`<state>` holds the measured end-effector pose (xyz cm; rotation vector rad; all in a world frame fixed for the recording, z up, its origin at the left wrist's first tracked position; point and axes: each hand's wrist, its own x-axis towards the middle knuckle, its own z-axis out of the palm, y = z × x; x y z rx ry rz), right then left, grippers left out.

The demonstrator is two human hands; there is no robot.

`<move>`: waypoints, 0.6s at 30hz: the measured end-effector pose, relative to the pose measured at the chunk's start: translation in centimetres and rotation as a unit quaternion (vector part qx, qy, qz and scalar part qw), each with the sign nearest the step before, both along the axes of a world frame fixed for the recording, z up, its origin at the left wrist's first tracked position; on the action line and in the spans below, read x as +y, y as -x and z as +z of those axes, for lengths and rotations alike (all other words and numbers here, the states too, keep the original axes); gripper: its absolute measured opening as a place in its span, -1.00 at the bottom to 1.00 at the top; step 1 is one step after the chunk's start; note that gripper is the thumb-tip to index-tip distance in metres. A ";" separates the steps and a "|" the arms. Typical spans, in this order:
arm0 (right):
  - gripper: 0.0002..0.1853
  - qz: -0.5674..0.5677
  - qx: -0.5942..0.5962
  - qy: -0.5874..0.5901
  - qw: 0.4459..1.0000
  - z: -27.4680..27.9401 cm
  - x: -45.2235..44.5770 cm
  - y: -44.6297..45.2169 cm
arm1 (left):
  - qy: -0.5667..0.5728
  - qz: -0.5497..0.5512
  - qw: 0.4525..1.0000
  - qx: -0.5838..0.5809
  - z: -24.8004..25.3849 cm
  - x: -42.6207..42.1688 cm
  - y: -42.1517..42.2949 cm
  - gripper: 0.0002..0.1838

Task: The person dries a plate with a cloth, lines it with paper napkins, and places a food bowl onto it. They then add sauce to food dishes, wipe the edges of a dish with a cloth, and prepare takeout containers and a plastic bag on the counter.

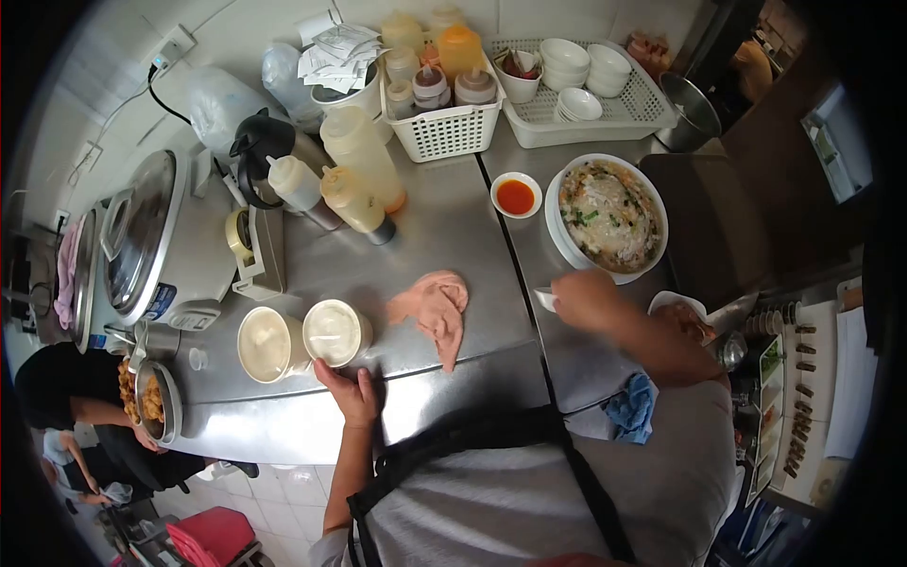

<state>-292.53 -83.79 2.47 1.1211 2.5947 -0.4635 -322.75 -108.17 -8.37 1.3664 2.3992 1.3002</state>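
My left hand (350, 392) is at the near side of a round white tub (335, 333), its fingers apart and touching the tub's wall. A second pale tub (268, 344) stands just left of it. My right hand (578, 298), a little blurred, is closed round a small white object (545, 300) that I cannot make out. Beyond that hand is a large white bowl (609, 215) of soup with green bits, and beside it a small dish of red sauce (516, 197). A crumpled pink cloth (440, 307) lies between my hands.
Squeeze bottles (354, 194) and a black-topped jug (260, 151) stand at the back. Behind them are a white basket (444, 132) and a tray (586, 128) with small bowls. Large cookers (156, 236) are at left, where another person's arm (104, 413) reaches near fried food. A blue cloth (631, 411) lies close to me.
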 end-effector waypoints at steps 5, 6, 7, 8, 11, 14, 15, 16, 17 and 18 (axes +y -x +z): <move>-0.75 0.067 -0.046 0.028 0.996 -0.9 -0.5 -0.1 | 0.013 0.001 1.000 0.013 0.4 0.2 -0.2 -0.22; -0.73 0.051 -0.023 0.018 0.998 -0.4 0.7 0.7 | 0.010 -0.001 1.000 0.016 0.5 0.2 -0.2 -0.22; -0.70 0.035 0.000 0.009 0.999 0.3 2.3 1.9 | 0.007 0.000 1.000 0.012 0.5 0.2 -0.3 -0.22; -0.67 -0.019 0.032 0.008 0.999 3.7 3.4 4.2 | 0.005 0.000 1.000 0.008 0.5 0.3 -0.3 -0.22; -0.50 -0.090 0.239 -0.070 0.964 4.7 10.3 9.8 | -0.001 0.004 1.000 -0.003 0.4 0.2 -0.4 -0.22; -0.40 -0.133 0.331 -0.166 0.919 5.4 15.4 15.8 | 0.009 0.011 0.999 0.031 0.0 0.2 0.0 -0.21; -0.37 -0.145 0.328 -0.194 0.913 4.8 16.9 17.7 | 0.016 0.015 0.998 0.050 0.0 0.1 0.0 -0.21; -0.34 -0.156 0.327 -0.222 0.905 4.4 18.1 19.6 | 0.013 0.019 0.998 0.053 0.5 0.2 -0.2 -0.22; -0.30 -0.169 0.322 -0.183 0.913 4.3 18.8 21.0 | 0.017 0.021 0.998 0.062 0.8 0.3 -0.2 -0.22; -0.30 -0.177 0.317 -0.173 0.915 4.1 19.2 22.0 | 0.019 0.024 0.997 0.070 1.0 0.2 -0.3 -0.23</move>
